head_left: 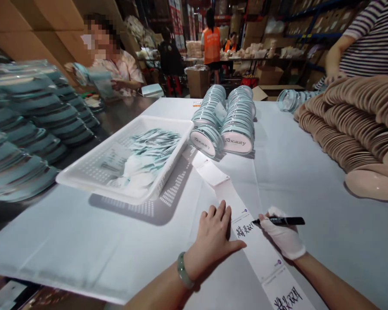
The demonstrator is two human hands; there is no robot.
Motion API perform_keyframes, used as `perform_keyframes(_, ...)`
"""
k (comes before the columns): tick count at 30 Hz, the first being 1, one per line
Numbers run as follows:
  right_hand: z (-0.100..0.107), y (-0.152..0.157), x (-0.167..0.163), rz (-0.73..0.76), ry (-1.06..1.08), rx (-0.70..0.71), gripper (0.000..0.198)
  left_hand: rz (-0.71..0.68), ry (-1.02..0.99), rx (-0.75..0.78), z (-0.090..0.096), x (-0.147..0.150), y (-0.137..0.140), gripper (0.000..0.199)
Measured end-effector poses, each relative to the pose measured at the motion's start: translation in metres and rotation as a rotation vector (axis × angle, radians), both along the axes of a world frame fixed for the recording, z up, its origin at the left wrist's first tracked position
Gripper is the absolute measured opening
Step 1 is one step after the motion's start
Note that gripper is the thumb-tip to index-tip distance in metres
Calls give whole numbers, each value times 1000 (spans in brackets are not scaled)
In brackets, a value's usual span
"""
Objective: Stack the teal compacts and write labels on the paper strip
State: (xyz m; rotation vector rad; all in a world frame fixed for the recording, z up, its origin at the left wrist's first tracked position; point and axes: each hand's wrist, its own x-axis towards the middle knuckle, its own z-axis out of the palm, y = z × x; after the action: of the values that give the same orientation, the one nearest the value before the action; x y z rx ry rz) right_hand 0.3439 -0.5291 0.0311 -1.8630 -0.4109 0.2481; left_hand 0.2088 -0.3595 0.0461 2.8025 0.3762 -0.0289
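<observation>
A strip of white labels runs across the table, with black handwritten characters on two of its sections. My left hand, bare with a green bangle at the wrist, lies spread with its fingers and thumb on the strip's left edge. In my right hand, which wears a white fingerless glove, is a black marker pen. The pen's tip touches the end of the upper line of writing. Just beyond the strip's far end stand two rows of round packaged items marked "beauty".
A white perforated basket of pale green packets stands on the white table at left. Brown paddle-shaped pieces are piled at right. Stacked blue-green packages fill the far left. Co-workers are at left and right.
</observation>
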Motion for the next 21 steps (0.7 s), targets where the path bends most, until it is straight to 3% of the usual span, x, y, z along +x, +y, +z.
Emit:
perform_keyframes(5, 1, -4, 5, 58, -120, -110, 35, -2, -7, 2, 1, -1, 1, 100)
perform_keyframes(14, 9, -2, 1, 110, -111, -118, 37, 4, -6, 4, -1, -1, 0, 101)
perform_keyframes(21, -4, -6, 5, 120, -69, -86, 33, -1, 27, -15, 3, -1, 0, 100)
